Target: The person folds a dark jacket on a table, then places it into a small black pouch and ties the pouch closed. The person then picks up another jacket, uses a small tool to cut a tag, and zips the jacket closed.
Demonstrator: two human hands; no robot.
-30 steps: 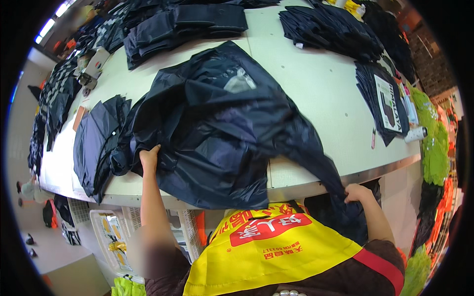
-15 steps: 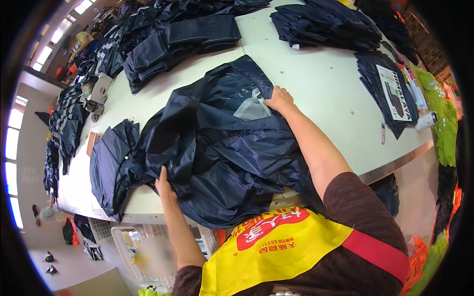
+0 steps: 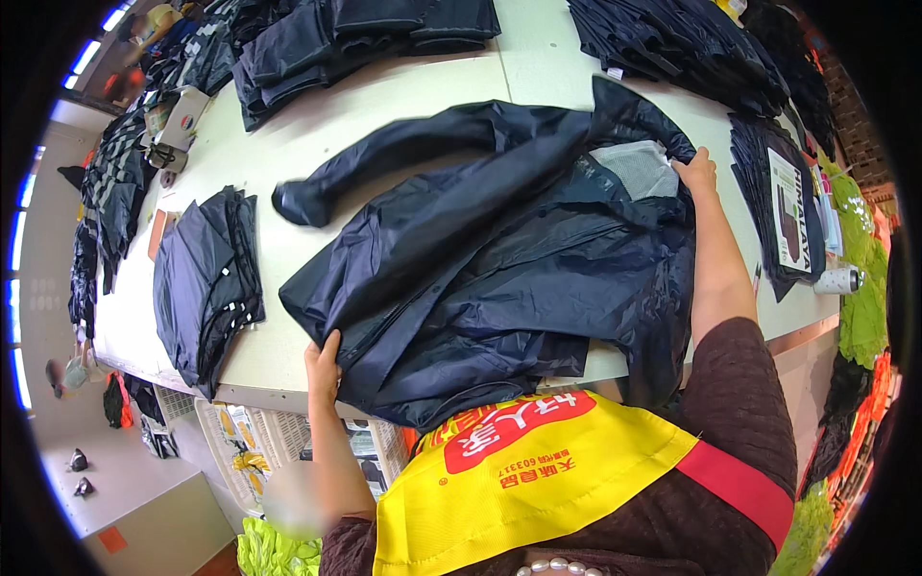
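A dark navy raincoat (image 3: 461, 259) is spread across the white table, one sleeve stretched out toward the far left. Pale mesh lining (image 3: 636, 171) shows inside its collar end at the right. My left hand (image 3: 324, 367) pinches the coat's lower left corner near the table's front edge. At the far right end, my right hand (image 3: 698, 175) is closed on the fabric beside the mesh. The coat's near edge hangs toward my yellow apron (image 3: 528, 470).
A stack of folded dark garments (image 3: 206, 288) lies left of the coat. More dark piles stand at the back left (image 3: 355, 43) and back right (image 3: 682, 53). On the right sit bagged garments with a printed card (image 3: 789, 211) and a thread spool (image 3: 837, 280). Below the table is a white basket (image 3: 230, 451).
The bunched coat has been pulled out flat to the right, away from the left stack. My right hand moved right with its edge; a sleeve now lies extended.
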